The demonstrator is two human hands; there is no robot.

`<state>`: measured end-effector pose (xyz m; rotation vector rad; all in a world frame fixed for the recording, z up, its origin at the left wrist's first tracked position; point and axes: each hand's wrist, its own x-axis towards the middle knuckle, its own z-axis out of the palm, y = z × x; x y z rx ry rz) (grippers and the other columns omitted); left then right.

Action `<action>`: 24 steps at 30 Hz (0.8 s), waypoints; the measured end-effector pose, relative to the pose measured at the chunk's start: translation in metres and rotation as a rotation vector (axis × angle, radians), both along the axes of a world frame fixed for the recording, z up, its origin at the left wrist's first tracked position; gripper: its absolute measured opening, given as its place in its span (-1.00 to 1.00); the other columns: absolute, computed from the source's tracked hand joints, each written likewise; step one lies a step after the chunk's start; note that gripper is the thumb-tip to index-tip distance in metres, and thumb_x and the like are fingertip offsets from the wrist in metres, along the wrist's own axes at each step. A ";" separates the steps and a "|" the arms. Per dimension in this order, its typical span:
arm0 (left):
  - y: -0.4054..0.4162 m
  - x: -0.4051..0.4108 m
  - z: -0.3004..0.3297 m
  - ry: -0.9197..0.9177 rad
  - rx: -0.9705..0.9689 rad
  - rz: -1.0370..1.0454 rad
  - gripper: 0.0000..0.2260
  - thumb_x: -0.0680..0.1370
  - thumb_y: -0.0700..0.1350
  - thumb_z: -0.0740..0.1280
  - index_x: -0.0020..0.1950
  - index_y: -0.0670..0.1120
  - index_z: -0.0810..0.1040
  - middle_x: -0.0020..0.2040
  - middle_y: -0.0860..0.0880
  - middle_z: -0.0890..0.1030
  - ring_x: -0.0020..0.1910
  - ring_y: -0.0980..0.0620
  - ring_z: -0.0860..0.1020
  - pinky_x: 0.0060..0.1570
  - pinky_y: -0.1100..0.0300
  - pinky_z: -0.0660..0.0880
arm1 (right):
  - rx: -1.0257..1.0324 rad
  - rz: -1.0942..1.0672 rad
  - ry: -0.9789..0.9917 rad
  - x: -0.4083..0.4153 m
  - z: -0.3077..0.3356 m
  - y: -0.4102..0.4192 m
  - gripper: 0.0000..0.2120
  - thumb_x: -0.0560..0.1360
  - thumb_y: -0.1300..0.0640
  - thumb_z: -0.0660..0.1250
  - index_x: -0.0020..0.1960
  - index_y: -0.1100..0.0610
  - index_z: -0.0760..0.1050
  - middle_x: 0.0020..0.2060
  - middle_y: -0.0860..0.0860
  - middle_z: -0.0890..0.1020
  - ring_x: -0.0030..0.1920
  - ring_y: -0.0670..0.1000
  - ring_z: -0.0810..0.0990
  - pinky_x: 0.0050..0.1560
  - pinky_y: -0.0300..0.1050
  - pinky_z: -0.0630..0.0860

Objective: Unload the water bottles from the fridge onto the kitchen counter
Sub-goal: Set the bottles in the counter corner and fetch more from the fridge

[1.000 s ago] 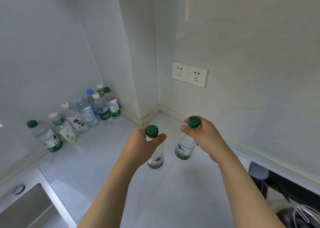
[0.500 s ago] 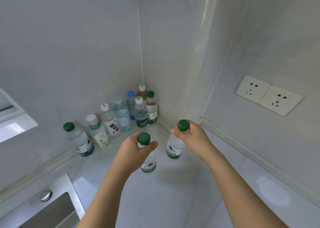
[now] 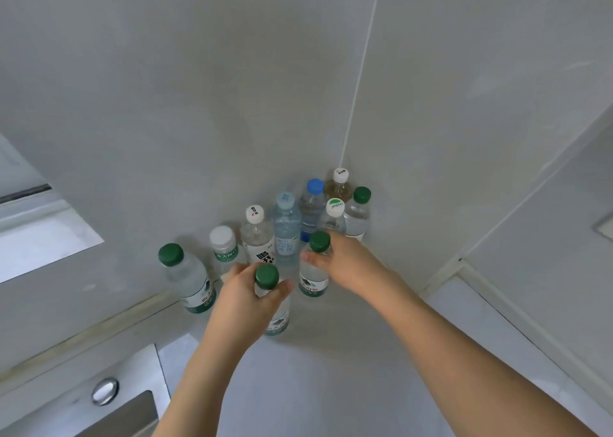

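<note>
Your left hand [image 3: 247, 299] grips a green-capped water bottle [image 3: 277, 317] round the neck, just below the cap, fingers and thumb curled on it. Bottle's upright. Can't tell if its base touches the counter [image 3: 331, 370] or hangs just above. It sits a bit out from the back wall, in front of the row of bottles.

Your right hand [image 3: 345, 264] holds a 2nd green-capped bottle [image 3: 311, 279] the same way, thumb and fingers pinching the neck under the cap. Also upright, nearer the back corner of the counter than the left one, just in front of the cluster there. Base contact w/ the counter: can't tell either.

Row along the back wall, left to right: a green-cap bottle [image 3: 189, 279] standing alone at the left end, then a short white-cap bottle w/ green label [image 3: 224, 247], partly hidden by your left hand. Next a white-cap bottle w/ black lettering [image 3: 257, 234], then a tall pale-blue-cap bottle [image 3: 287, 227]. In the back corner, packed tight: a blue-cap bottle [image 3: 311, 207], a white-cap bottle w/ amber liquid [image 3: 340, 184] right in the corner, a bottle w/ a white cap bearing green print [image 3: 333, 217], and a green-cap bottle [image 3: 358, 212] by the right wall. All upright.

Steel sink [image 3: 132, 403] at the counter's near left edge, w/ a round metal knob [image 3: 104, 391] on its rim. Window ledge [image 3: 43, 237] at left, above the counter.
</note>
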<state>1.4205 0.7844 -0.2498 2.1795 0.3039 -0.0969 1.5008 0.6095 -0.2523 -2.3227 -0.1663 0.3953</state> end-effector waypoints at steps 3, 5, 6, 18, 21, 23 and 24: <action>0.004 0.012 -0.013 -0.024 0.005 0.022 -0.70 0.48 0.07 0.46 0.16 0.00 0.60 0.11 0.05 0.45 0.02 0.06 0.46 0.02 0.23 0.31 | 0.007 -0.076 -0.010 0.012 -0.008 0.015 -0.66 0.47 -0.20 0.34 0.14 -0.04 0.46 0.01 -0.08 0.62 -0.05 0.08 0.63 0.03 0.07 0.57; 0.006 0.019 -0.019 -0.046 -0.007 0.043 -0.70 0.48 0.06 0.47 0.15 -0.01 0.60 0.11 0.05 0.46 0.06 0.04 0.48 0.03 0.22 0.32 | 0.026 -0.112 -0.039 0.015 -0.012 0.022 -0.61 0.47 -0.20 0.34 0.19 -0.02 0.44 0.02 -0.06 0.62 -0.05 0.10 0.64 0.03 0.08 0.57; 0.007 0.021 -0.022 -0.057 -0.014 0.051 -0.70 0.47 0.06 0.47 0.15 -0.02 0.61 0.11 0.05 0.47 0.08 0.03 0.49 0.03 0.22 0.33 | 0.025 -0.121 -0.056 0.015 -0.013 0.025 -0.60 0.48 -0.19 0.34 0.21 -0.01 0.43 0.02 -0.06 0.62 -0.06 0.10 0.64 0.02 0.04 0.57; -0.004 0.006 -0.079 0.189 -0.032 0.124 -0.45 0.36 0.09 0.52 0.26 -0.01 0.41 0.16 -0.04 0.60 0.11 -0.13 0.57 -0.01 0.06 0.53 | -0.112 -0.056 -0.111 0.016 -0.011 0.027 -0.58 0.49 -0.33 0.20 0.20 -0.09 0.44 0.14 -0.05 0.60 0.17 0.08 0.55 0.04 -0.06 0.47; -0.012 0.009 -0.094 0.168 -0.089 0.196 -0.51 0.40 0.02 0.50 0.25 -0.05 0.43 0.14 -0.08 0.62 0.09 -0.17 0.58 -0.04 0.04 0.55 | -0.102 -0.051 -0.106 0.014 -0.012 0.028 -0.55 0.50 -0.32 0.19 0.27 -0.08 0.41 0.18 -0.04 0.59 0.19 0.09 0.54 0.04 -0.06 0.45; -0.018 0.014 -0.099 0.124 -0.092 0.243 -0.56 0.43 0.00 0.48 0.24 -0.07 0.44 0.13 -0.09 0.63 0.08 -0.18 0.58 -0.07 0.05 0.54 | -0.090 -0.072 -0.085 0.012 -0.016 0.029 -0.52 0.50 -0.33 0.19 0.29 -0.07 0.40 0.16 -0.02 0.59 0.17 0.10 0.54 0.02 -0.06 0.43; -0.020 0.016 -0.103 0.106 -0.086 0.262 -0.58 0.45 -0.01 0.46 0.23 -0.08 0.44 0.13 -0.10 0.62 0.08 -0.19 0.58 -0.10 0.07 0.51 | -0.083 -0.093 -0.069 0.012 -0.018 0.029 -0.50 0.50 -0.33 0.19 0.29 -0.05 0.41 0.15 -0.01 0.60 0.15 0.11 0.55 0.01 -0.06 0.43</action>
